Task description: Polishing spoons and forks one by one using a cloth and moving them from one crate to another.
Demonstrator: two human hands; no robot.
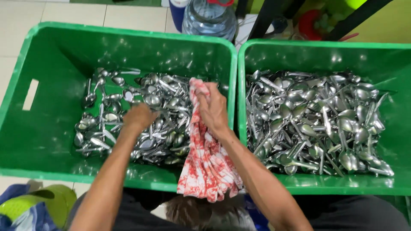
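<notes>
While my left hand (138, 116) rests, fingers curled, on spoons (145, 115) in the centre-left crate (43, 128), my right hand (212, 109) pinches the red-white cloth (207, 167), bunched for wiping.

We see our left hand (138, 116) and right hand (214, 109) bare, forearms unsleeved, no rings or watch; dark trousers at six o'clock.

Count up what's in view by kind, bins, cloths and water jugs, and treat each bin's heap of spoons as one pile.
Green bins: 2 (left bin, right bin)
Spoon piles: 2 (left pile, right pile)
Red-and-white cloth: 1
Clear water jug: 1
Total: 6
</notes>
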